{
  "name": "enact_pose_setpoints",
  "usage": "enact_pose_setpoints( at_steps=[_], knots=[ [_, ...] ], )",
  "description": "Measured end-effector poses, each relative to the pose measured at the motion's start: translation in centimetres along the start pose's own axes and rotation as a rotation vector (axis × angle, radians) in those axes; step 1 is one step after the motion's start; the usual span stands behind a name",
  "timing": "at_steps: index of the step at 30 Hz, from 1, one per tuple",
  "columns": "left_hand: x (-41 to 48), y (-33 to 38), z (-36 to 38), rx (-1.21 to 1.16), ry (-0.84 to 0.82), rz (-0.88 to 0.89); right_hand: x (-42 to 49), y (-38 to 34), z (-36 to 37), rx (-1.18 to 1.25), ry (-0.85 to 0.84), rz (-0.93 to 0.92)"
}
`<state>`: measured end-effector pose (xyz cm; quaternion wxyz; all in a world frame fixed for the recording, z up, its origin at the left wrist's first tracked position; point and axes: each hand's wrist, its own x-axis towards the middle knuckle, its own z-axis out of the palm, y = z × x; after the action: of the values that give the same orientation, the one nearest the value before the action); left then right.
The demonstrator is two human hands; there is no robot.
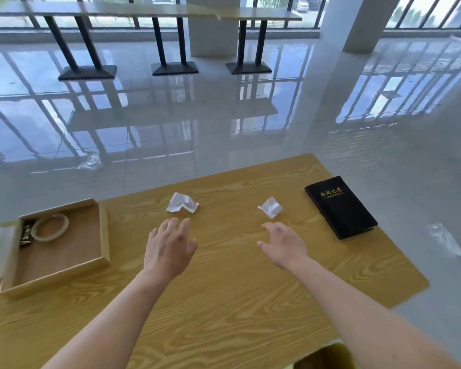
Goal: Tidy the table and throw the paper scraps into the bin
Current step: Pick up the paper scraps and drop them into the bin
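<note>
Two white paper scraps lie on the yellow wooden table (224, 302). The left scrap (182, 203) is crumpled and half open, with bent corners. The right scrap (270, 207) is smaller and scrunched into a tight lump. They sit well apart, toward the far edge

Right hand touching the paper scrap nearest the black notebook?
Apart. The head view shows a strip of bare table between the fingertips of the right hand and the paper scrap; the fingers are spread and hold nothing.
</note>
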<state>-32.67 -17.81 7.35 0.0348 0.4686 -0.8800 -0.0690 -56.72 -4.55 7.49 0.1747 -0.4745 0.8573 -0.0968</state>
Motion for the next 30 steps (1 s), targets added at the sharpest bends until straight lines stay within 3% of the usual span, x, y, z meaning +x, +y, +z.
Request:
enact_pose_setpoints(
  at_steps=[6,13,20,30],
  knots=[
    [5.8,-0.1,1.8,-0.029,-0.004,-0.109,7.7,1.7,0.2,-0.014,0.033,-0.041],
    [10.5,0.0,4.1,0.002,-0.027,-0.181,14.0,4.7,1.2,-0.192,0.006,-0.067],
    [13.5,-0.8,6.5,0.016,-0.124,-0.203,16.2,6.0,3.1,-0.195,-0.065,-0.009],
    [16.7,-1.5,9.6,0.015,-0.173,-0.175,16.6,5.8,5.9,-0.159,-0.047,-0.091]
  ],
)
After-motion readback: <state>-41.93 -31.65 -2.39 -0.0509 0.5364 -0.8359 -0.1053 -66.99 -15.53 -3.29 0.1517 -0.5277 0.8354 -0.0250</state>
